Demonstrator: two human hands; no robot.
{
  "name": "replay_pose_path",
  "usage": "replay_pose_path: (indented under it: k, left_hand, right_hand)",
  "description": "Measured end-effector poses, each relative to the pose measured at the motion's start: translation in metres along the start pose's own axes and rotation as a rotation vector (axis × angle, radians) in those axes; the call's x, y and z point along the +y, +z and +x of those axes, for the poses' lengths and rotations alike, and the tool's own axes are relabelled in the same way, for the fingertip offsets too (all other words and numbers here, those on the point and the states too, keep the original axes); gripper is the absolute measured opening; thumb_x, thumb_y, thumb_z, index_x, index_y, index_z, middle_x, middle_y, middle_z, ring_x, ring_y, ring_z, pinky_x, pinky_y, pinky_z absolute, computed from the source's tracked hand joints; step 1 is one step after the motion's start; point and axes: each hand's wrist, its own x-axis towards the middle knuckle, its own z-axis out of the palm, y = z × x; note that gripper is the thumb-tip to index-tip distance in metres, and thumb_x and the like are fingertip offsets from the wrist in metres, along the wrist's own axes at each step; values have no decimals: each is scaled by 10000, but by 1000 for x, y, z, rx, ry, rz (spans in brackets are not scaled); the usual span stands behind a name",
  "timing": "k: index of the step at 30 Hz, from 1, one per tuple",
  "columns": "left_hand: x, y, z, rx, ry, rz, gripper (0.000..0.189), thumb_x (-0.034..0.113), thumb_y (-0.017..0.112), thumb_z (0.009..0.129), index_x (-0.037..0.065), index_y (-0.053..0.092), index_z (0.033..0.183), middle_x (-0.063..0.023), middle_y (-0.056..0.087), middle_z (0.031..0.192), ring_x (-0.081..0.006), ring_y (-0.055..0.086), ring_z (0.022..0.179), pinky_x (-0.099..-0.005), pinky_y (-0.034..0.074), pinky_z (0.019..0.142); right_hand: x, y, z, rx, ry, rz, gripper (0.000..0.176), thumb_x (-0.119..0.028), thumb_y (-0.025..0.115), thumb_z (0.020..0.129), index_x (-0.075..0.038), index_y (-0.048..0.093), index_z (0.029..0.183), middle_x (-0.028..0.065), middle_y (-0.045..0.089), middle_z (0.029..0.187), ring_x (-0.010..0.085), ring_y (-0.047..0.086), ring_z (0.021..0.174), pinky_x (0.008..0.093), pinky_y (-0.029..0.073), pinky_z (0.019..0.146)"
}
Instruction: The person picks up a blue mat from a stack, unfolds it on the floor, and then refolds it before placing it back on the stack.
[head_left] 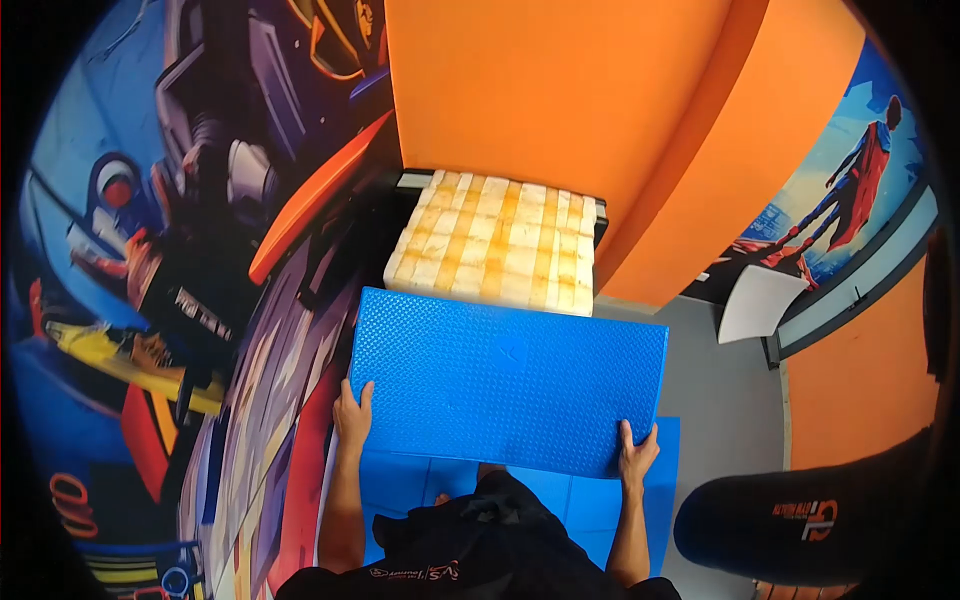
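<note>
A blue rectangular exercise mat [510, 385] with a fine raised texture and a small faint emblem is held up in front of me, its right side a little lower. My left hand [351, 415] is closed on its lower left edge, thumb on the near face. At the lower right corner my right hand [637, 455] grips it the same way, the other fingers partly hidden behind. The mat's far edge overlaps the front of a pale block [500, 240] criss-crossed with yellowish tape.
More blue matting [600, 510] covers the floor around my feet. A black padded cylinder [800, 525] with a printed logo juts in at the right. Beyond it stands a white curved panel [760, 303]. An orange wall [550, 90] rises behind the block; a mural wall [270, 380] runs along the left.
</note>
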Motion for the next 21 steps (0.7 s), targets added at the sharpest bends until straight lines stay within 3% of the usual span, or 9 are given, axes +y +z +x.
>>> replay_pose_path:
  k: [8,12,16,21]
  left_hand:
    - [18,95,170,20,23,48,399,383,602,978,-9,545,1023,-276,682,861,-466,661,824,-531,488,685]
    - [8,136,242,-71,-68,148,451,441,574,979,-7,545,1021,-292,677,874,-482,651,839,-547,487,692]
    - [5,171,318,-77,-41,180,507,496,544,978,-10,541,1010,-302,672,881,-501,641,854,-563,486,707]
    - [0,216,401,-125,-14,202,531,524,530,976,-5,534,1028,-300,672,869,-507,642,845,-575,491,711]
  right_hand:
    - [21,122,175,9,-56,13,403,-258,776,869,23,626,1116,215,727,945,322,720,862,414,542,793]
    - [25,182,248,-73,-2,-80,507,-388,770,857,38,619,1088,265,710,939,420,702,868,473,538,770]
    - [29,236,299,-64,-13,-114,551,-453,771,835,35,617,1039,281,700,918,469,678,857,506,528,767]
    - [23,285,340,-90,119,-248,625,-538,708,852,3,563,1129,298,684,997,504,647,931,559,500,816]
